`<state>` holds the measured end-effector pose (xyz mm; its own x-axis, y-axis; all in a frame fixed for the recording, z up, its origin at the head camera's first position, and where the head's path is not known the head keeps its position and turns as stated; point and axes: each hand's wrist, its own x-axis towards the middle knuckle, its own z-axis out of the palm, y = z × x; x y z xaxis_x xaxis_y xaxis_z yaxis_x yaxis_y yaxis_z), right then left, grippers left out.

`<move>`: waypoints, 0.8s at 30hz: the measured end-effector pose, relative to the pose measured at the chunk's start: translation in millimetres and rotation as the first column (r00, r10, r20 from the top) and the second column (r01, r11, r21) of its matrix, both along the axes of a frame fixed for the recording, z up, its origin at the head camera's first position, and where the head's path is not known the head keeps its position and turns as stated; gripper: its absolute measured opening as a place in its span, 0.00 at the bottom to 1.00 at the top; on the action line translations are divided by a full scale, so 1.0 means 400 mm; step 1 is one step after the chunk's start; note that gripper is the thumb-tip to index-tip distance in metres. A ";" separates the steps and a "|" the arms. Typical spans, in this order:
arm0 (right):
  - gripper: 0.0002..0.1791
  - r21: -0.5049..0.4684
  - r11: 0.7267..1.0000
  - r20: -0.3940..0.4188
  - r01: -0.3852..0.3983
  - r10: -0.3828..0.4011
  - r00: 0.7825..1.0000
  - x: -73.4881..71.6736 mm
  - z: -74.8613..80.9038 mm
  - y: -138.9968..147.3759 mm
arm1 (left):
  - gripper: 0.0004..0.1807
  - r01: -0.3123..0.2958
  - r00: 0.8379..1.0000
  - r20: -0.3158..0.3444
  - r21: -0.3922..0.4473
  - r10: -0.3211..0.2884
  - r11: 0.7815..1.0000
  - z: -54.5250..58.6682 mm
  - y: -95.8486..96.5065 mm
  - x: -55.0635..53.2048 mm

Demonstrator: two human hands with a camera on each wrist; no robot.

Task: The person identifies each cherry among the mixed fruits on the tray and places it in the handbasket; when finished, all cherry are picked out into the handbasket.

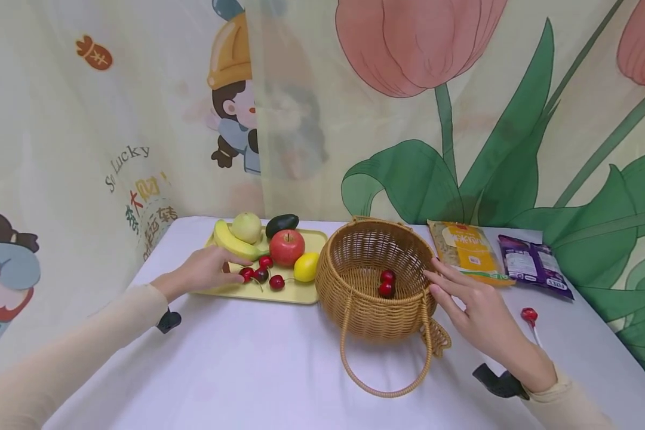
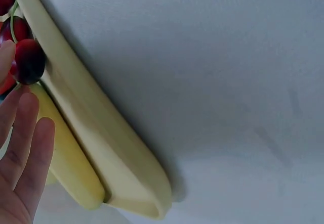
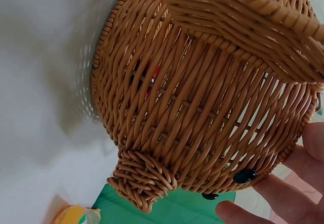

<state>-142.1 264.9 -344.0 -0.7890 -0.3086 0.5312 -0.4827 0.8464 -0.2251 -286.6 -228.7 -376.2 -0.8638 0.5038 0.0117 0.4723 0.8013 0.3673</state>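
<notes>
My left hand [image 1: 206,270] reaches over the yellow tray [image 1: 295,294], thumb and fingers spread around a dark red cherry [image 2: 29,61]. Several cherries [image 1: 260,275] with green stems lie on that tray. Beside them are a banana [image 1: 233,242], a red apple [image 1: 287,247], a lemon [image 1: 306,267], a pale green round fruit [image 1: 246,227] and a dark avocado [image 1: 282,224]. My right hand [image 1: 475,304] rests its extended fingers on the right rim of a wicker basket [image 1: 373,313]. Inside the basket sit two cherries [image 1: 387,283]. Its handle [image 1: 389,393] hangs down toward me.
Right of the basket lie a yellow food packet [image 1: 470,251] and a purple packet [image 1: 534,266]. A red lollipop [image 1: 529,316] lies near my right wrist. Behind the white table [image 1: 236,364] hangs a printed curtain [image 1: 301,119].
</notes>
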 end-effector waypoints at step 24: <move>0.19 -0.001 1.000 0.020 0.010 -0.010 1.000 -0.002 -0.002 0.000 | 0.20 -0.012 1.000 -0.017 0.022 0.012 1.000 -0.034 -0.010 0.011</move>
